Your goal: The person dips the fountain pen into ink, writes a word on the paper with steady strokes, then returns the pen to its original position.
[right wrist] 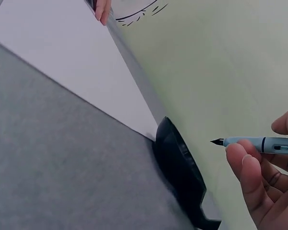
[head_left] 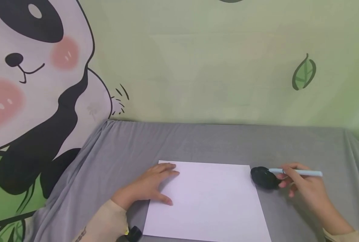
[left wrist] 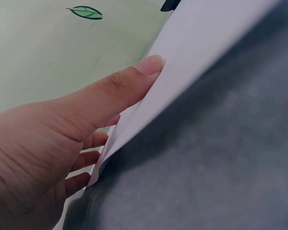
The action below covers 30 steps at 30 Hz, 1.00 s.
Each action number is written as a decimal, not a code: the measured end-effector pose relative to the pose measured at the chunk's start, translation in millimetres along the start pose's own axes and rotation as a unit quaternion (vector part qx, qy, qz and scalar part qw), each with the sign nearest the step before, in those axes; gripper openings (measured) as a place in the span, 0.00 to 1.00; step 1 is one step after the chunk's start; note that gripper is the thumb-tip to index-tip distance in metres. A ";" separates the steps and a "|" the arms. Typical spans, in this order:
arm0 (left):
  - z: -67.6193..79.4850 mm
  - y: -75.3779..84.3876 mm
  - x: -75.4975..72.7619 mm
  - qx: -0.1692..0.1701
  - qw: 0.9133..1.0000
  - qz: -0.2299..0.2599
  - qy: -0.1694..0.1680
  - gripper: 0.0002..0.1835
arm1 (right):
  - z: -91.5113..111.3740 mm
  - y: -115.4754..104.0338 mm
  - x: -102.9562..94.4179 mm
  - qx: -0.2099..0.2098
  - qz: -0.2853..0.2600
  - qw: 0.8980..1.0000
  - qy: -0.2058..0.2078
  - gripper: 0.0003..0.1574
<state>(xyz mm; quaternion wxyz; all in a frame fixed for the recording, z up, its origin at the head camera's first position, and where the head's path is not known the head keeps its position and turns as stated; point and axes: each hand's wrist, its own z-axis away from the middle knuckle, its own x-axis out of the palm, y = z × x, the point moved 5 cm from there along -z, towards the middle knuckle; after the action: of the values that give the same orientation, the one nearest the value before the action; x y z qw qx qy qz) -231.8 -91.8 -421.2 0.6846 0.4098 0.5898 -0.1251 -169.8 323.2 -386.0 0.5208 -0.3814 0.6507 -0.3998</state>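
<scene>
A sheet of white paper (head_left: 212,201) lies on the grey cloth. My left hand (head_left: 150,183) rests on its left part with fingers spread. In the left wrist view the thumb (left wrist: 151,64) lies against the sheet near its edge. My right hand (head_left: 309,188) pinches a light blue fountain pen (head_left: 309,173) between thumb and fingers, off to the right of the paper. Its dark nib (right wrist: 218,142) points left, apart from a black, shallow dish-like object (right wrist: 175,158) in the right wrist view. That object stands at the paper's upper right corner.
Grey cloth (head_left: 215,141) covers the table up to the wall (head_left: 197,77), which bears a painted panda (head_left: 40,67) and leaf. A small black object (head_left: 134,233) is by the left sleeve, at the bottom edge of the head view.
</scene>
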 end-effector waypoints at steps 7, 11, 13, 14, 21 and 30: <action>0.7 -0.4 -2.3 -0.001 1.000 -0.002 0.000 0.47 | -5.9 -17.4 5.8 -0.016 0.019 1.000 0.000 0.03; 0.7 0.3 -2.0 -0.003 1.000 0.002 -0.003 0.47 | -8.8 -24.6 10.7 -0.017 0.004 1.000 -0.003 0.05; 0.7 1.1 -2.0 -0.002 1.000 0.004 -0.003 0.47 | -9.6 -27.7 13.1 -0.014 -0.003 1.000 -0.007 0.05; 0.5 1.6 -2.0 -0.002 1.000 0.005 -0.002 0.47 | -9.9 -29.2 14.2 -0.013 -0.003 1.000 -0.008 0.05; 0.3 1.7 -2.0 0.004 1.000 0.001 0.001 0.47 | -12.2 -39.9 24.6 -0.015 -0.038 0.998 -0.044 0.06; 0.3 2.2 -2.3 0.002 1.000 0.003 -0.001 0.46 | -15.6 -51.8 41.2 -0.028 -0.044 0.997 -0.063 0.05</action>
<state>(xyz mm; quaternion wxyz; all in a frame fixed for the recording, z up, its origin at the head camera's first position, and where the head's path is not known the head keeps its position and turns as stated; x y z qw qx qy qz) -230.8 -91.4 -418.2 0.6848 0.4125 0.5877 -0.1246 -187.9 267.3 -351.6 0.5320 -0.4481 0.6101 -0.3794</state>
